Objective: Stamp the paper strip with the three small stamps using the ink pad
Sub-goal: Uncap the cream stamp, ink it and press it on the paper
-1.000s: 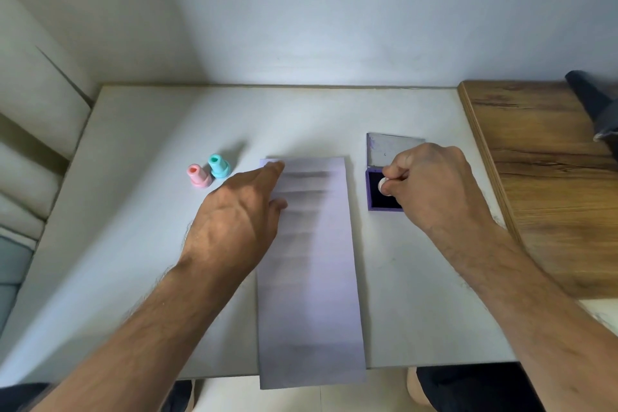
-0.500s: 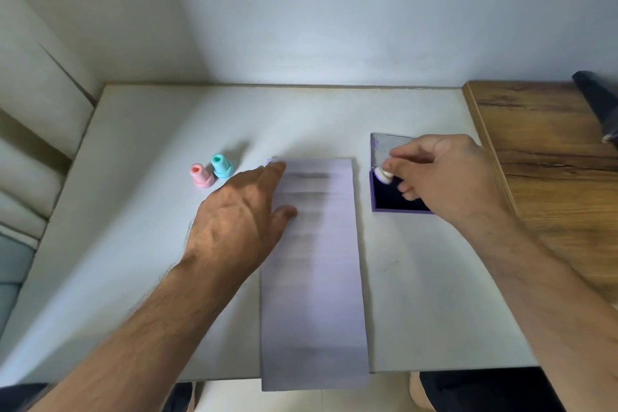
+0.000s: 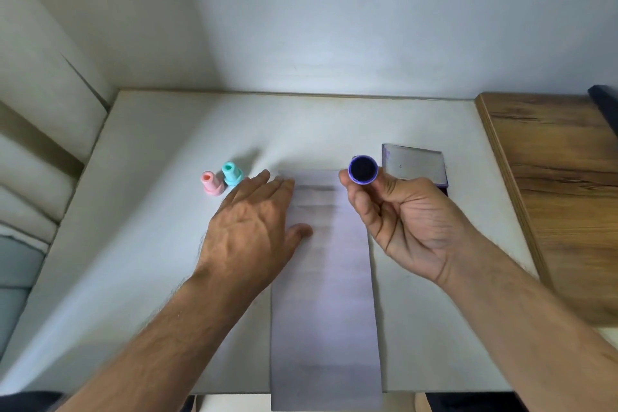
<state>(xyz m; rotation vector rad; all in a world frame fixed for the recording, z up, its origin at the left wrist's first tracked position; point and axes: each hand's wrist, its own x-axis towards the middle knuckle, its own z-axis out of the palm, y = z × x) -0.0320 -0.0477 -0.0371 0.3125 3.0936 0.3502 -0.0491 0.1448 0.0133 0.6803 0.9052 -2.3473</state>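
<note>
A long pale paper strip [image 3: 329,294] lies down the middle of the white table and overhangs its front edge. My left hand [image 3: 249,231] lies flat on the strip's left edge, fingers spread. My right hand [image 3: 406,224] is lifted over the strip's right edge, palm turned toward me, pinching a small purple stamp [image 3: 363,169] whose dark inked face points at the camera. Behind that hand the ink pad [image 3: 414,165] lies with its lid open, its dark pad mostly hidden. A pink stamp [image 3: 211,183] and a teal stamp [image 3: 231,173] stand upright left of the paper.
The white table [image 3: 150,244] meets a wall at the back. A wooden surface [image 3: 561,194] adjoins it on the right, with a dark object [image 3: 605,104] at its far edge. Cushions [image 3: 26,177] sit to the left.
My right hand lifted the stamp off the ink pad, moved left over the paper's edge and turned the inked face up. My left hand stayed on the paper.
</note>
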